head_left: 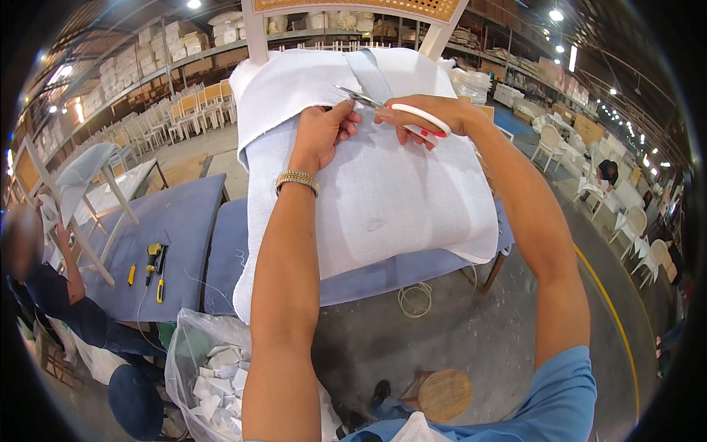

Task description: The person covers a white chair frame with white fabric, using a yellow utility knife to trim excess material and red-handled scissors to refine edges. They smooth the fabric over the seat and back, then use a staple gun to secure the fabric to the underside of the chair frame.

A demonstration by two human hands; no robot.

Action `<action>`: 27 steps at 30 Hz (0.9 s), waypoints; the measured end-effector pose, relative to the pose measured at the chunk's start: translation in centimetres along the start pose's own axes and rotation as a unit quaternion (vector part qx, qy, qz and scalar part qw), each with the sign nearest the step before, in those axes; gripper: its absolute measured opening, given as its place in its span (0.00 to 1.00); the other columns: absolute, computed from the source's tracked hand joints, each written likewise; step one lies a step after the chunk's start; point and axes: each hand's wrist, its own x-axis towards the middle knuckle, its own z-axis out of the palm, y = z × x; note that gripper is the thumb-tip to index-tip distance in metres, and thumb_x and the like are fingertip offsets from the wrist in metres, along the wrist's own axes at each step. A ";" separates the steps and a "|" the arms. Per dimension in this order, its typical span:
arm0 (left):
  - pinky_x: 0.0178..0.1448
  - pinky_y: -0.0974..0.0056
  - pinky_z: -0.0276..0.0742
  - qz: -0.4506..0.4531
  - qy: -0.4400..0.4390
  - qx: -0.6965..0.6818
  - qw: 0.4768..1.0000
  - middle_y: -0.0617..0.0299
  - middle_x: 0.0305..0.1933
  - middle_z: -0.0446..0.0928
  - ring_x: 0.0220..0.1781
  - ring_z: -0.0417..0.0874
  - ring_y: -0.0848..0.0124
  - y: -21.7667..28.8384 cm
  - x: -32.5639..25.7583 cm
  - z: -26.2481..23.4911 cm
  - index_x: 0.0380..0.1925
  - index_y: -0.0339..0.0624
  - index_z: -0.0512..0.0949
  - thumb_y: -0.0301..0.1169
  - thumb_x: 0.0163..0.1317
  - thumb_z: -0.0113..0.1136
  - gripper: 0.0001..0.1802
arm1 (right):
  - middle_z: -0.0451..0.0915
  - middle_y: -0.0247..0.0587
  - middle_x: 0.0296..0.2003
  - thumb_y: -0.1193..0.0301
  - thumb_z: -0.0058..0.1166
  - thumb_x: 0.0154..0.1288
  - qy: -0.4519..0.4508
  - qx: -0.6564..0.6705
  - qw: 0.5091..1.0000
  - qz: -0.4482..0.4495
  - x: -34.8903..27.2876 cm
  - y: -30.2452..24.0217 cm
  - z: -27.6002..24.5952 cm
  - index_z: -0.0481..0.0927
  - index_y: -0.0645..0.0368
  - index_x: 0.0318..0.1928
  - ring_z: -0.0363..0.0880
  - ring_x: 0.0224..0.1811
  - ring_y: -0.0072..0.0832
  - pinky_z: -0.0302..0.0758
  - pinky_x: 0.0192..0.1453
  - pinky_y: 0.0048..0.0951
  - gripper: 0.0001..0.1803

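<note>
White fabric; left grip pinching edge; right grip holding scissors

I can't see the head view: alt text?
The right hand holds white-handled scissors by the edge of white fabric draped over a cane-backed chair; the left hand pinches the fabric. Lower left, a plastic bag holds white scraps.

Room spans the cloth between forearms; chair back blocks beyond.

No readable text, label, brand, number or sign. White woven fabric: small faint grey rounded mark, not legible as writing. White-and-red-handled metal scissors, yellow-and-black tool on blue-covered worktop: lettering unreadable.
</note>
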 end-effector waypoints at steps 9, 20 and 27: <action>0.25 0.70 0.71 0.013 -0.006 -0.026 1.000 0.56 0.27 0.82 0.22 0.79 0.74 -0.6 -0.7 0.5 0.31 0.29 0.81 0.29 0.67 0.62 0.11 | 0.78 0.36 0.25 0.38 0.47 0.73 0.033 -0.038 0.998 -0.039 1.4 -1.7 0.9 0.79 0.58 0.39 0.74 0.21 0.21 0.71 0.23 0.27 0.32; 0.24 0.70 0.69 0.032 -0.035 -0.023 0.999 0.59 0.27 0.81 0.22 0.79 0.74 0.3 -1.5 0.1 0.34 0.33 0.81 0.30 0.68 0.61 0.09 | 0.78 0.35 0.27 0.34 0.38 0.74 -0.052 0.035 0.996 -0.069 4.5 -4.4 0.5 0.78 0.61 0.35 0.72 0.20 0.21 0.72 0.21 0.24 0.38; 0.24 0.70 0.69 0.040 -0.047 -0.015 0.998 0.59 0.26 0.81 0.22 0.79 0.74 0.1 -1.3 -0.8 0.33 0.33 0.80 0.30 0.67 0.61 0.09 | 0.77 0.33 0.24 0.35 0.52 0.68 -0.005 0.075 0.994 -0.079 3.5 -5.4 2.0 0.81 0.60 0.35 0.72 0.19 0.21 0.68 0.19 0.24 0.35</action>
